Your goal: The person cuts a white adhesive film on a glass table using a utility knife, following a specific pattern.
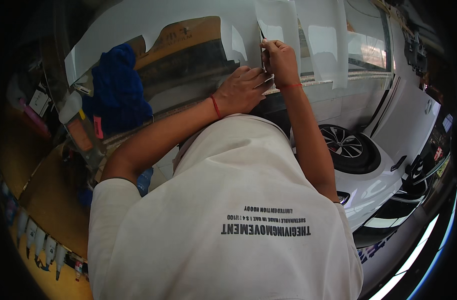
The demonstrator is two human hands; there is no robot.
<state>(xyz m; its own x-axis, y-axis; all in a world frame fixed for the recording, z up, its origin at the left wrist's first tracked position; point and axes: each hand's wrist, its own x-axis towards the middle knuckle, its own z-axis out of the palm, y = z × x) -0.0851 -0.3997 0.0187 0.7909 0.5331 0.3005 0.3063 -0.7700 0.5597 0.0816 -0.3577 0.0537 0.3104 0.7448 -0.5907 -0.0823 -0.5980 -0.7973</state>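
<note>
My right hand pinches a thin dark tool with a slender tip, possibly a cutting knife. Its tip is at the edge of a translucent white film sheet on the glass-topped work table. My left hand lies palm down close beside it at the table's near edge, fingers slightly apart and pointing toward the right hand. The fingertips touch or hover over the film edge; which one I cannot tell. Nothing visible is gripped in the left hand.
A crumpled blue towel lies on the table's left, near a brown printed sheet. Another film strip hangs slightly over the near edge at right. A white car with a black-and-silver wheel stands close on the right.
</note>
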